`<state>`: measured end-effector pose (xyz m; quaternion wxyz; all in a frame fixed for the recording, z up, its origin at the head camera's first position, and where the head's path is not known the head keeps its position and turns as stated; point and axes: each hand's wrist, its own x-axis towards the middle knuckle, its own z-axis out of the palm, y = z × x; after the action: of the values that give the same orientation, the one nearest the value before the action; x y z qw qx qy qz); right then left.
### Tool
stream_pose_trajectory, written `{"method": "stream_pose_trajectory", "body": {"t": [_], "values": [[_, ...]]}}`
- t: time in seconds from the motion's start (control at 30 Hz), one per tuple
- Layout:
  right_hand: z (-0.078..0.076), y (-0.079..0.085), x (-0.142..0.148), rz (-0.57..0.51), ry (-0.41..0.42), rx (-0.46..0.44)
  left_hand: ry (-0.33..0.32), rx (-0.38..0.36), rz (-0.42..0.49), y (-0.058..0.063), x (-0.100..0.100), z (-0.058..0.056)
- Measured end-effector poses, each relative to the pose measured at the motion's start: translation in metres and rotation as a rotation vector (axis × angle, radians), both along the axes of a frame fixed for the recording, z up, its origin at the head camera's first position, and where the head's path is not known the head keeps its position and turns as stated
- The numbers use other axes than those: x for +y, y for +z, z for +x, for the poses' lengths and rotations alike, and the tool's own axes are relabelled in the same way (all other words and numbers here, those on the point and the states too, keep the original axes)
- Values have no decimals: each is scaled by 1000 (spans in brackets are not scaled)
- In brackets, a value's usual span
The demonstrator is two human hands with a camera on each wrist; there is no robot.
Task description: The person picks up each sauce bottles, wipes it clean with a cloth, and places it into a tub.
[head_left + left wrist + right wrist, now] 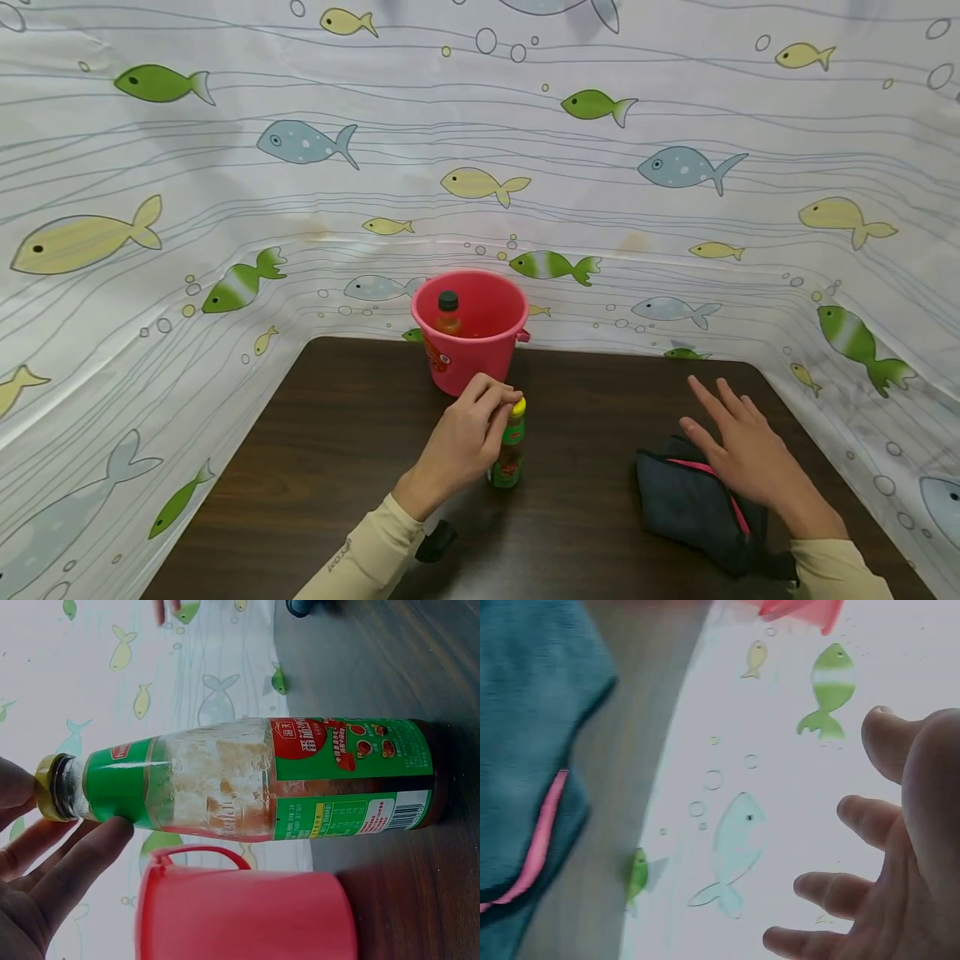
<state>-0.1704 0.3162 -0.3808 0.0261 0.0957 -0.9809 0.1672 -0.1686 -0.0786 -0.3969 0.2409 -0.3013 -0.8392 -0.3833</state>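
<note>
A glass ketchup bottle (507, 462) with a yellow cap and green label stands upright on the table, in front of the bucket. My left hand (461, 437) holds it at the top. In the left wrist view the thumb and fingers are around the cap (51, 787) and neck, and red sauce shows low inside the glass. My right hand (753, 458) is over a folded dark blue-grey fabric piece (686, 504) with a pink strip. Its fingers are spread and hold nothing, as the right wrist view also shows.
A pink bucket (472, 367) stands at the back of the dark wooden table (315, 467). Inside it is a bottle with a black cap (448, 302). A white fish-patterned sheet (450, 125) rises behind the table and along both sides.
</note>
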Motion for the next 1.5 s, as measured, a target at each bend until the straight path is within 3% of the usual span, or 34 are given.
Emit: {"method": "stream_pose_trajectory", "body": {"t": [0.13,0.57,1.07,1.5], "values": [[-5,13,-5,7,20,27,7,10,-2,0,-1,0],[-22,31,-9,-48,106,135,15,-1,-25,1,-2,1],[-43,37,-19,-38,152,173,120,24,-69,4,-6,7],[-91,58,-56,-17,242,183,140,4,-95,6,-7,13]]}}
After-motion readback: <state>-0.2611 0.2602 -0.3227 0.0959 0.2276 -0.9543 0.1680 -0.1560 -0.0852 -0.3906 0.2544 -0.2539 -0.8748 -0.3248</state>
